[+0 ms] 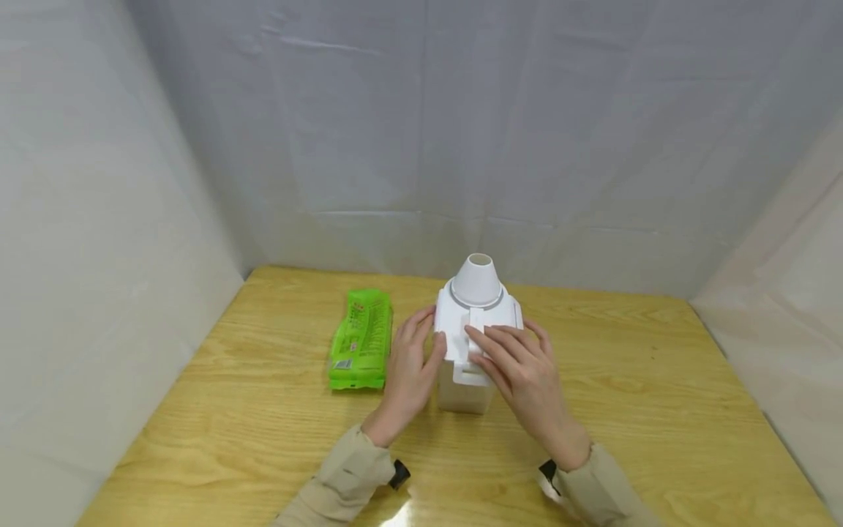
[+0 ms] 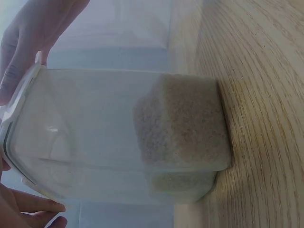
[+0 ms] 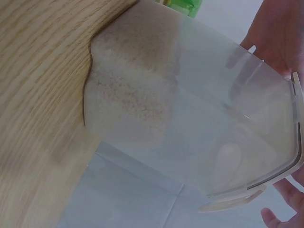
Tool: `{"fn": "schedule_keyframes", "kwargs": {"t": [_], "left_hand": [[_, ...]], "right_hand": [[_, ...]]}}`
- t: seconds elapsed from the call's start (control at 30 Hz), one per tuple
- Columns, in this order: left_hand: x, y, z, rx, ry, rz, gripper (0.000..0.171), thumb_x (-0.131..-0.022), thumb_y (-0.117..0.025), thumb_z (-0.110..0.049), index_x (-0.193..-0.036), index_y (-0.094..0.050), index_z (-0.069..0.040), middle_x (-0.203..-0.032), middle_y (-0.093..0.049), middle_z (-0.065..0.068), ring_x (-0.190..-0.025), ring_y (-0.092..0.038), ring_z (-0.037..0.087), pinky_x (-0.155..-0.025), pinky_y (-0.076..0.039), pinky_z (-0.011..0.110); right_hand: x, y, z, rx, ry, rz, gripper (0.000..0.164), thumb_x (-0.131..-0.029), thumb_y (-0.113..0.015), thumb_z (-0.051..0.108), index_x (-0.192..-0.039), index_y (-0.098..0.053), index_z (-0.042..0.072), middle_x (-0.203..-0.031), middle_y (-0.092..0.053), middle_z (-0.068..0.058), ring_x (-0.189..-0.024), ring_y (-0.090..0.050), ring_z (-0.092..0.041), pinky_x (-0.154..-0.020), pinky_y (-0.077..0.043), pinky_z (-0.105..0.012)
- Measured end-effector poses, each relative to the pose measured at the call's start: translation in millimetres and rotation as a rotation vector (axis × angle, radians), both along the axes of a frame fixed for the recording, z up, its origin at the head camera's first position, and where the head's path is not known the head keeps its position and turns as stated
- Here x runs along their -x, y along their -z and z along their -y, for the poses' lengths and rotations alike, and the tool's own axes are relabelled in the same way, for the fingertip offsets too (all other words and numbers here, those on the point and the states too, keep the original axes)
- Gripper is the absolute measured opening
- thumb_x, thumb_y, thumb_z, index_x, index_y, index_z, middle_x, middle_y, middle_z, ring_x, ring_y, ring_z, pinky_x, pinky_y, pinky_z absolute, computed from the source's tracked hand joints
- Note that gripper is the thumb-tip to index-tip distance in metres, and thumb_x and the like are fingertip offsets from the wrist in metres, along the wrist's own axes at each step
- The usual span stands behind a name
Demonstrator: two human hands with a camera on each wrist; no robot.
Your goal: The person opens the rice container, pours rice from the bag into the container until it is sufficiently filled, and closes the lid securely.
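A tall translucent storage container (image 2: 104, 123) stands upright on the table, partly filled with pale grains (image 2: 190, 123) that look like rice. Its white lid (image 1: 451, 322) carries a cone-shaped spout piece (image 1: 477, 284) at the far side. My left hand (image 1: 411, 362) holds the lid's left side, thumb at the near corner and fingers along the edge. My right hand (image 1: 527, 369) lies over the lid's right part, its index finger and thumb at a narrow white flap (image 1: 477, 319) in the middle. The right fingers partly cover that flap.
A bright green printed packet (image 1: 362, 340) lies left of the container, close to the left hand. Pale sheeting (image 1: 421, 146) rises behind the wooden table (image 1: 230, 432) and along both sides.
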State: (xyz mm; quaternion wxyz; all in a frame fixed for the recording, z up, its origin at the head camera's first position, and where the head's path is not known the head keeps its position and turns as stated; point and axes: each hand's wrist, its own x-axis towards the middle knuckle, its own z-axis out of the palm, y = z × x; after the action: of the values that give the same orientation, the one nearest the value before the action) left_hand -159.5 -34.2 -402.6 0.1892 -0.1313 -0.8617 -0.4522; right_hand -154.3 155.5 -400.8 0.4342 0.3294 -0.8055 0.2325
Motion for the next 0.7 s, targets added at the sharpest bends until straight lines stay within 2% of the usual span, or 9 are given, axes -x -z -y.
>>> {"fn": "schedule_keyframes", "kwargs": {"t": [0.13,0.27,0.4,0.5,0.7], "left_hand": [[0.3,0.6,0.1,-0.018,0.006,0.009,0.051,-0.107,-0.045,-0.029,-0.143,-0.051,0.006,-0.151,-0.047,0.019,-0.14,-0.042,0.038,-0.115,-0.035,0.057],[0.6,1.3,1.7,-0.116,0.027,0.115,0.055,-0.107,-0.048,-0.032,-0.149,-0.044,0.003,-0.155,-0.04,0.023,-0.142,-0.04,0.041,-0.115,-0.033,0.061],[1.7,1.0,4.5,-0.194,0.064,0.195,0.059,-0.106,-0.051,-0.033,-0.153,-0.037,-0.001,-0.15,-0.047,0.024,-0.139,-0.044,0.041,-0.11,-0.04,0.062],[2.2,0.6,5.4,-0.188,0.083,0.193,0.058,-0.106,-0.05,-0.032,-0.155,-0.036,-0.003,-0.148,-0.051,0.022,-0.138,-0.046,0.04,-0.109,-0.041,0.06],[-0.2,-3.7,4.5,-0.118,0.083,0.12,0.058,-0.107,-0.049,-0.029,-0.156,-0.034,-0.002,-0.155,-0.043,0.021,-0.143,-0.039,0.04,-0.118,-0.031,0.056]], "right_hand": [[0.6,0.8,1.0,0.015,-0.005,-0.011,0.038,-0.104,-0.053,0.04,-0.127,-0.072,0.018,-0.106,-0.076,-0.003,-0.101,-0.068,-0.025,-0.099,-0.042,-0.058],[1.5,1.5,1.8,0.021,-0.006,-0.015,0.038,-0.104,-0.054,0.041,-0.128,-0.072,0.018,-0.106,-0.076,-0.003,-0.101,-0.068,-0.025,-0.1,-0.041,-0.059],[1.8,2.1,2.3,0.021,-0.006,-0.014,0.038,-0.104,-0.054,0.041,-0.127,-0.073,0.018,-0.105,-0.075,-0.003,-0.1,-0.068,-0.025,-0.099,-0.041,-0.06],[1.9,2.4,2.5,0.024,-0.007,-0.019,0.038,-0.104,-0.054,0.041,-0.126,-0.073,0.017,-0.104,-0.075,-0.003,-0.1,-0.068,-0.025,-0.098,-0.042,-0.06],[1.9,2.3,2.4,0.028,-0.011,-0.045,0.036,-0.103,-0.056,0.039,-0.124,-0.074,0.017,-0.104,-0.075,-0.004,-0.1,-0.068,-0.026,-0.098,-0.042,-0.061]]}}
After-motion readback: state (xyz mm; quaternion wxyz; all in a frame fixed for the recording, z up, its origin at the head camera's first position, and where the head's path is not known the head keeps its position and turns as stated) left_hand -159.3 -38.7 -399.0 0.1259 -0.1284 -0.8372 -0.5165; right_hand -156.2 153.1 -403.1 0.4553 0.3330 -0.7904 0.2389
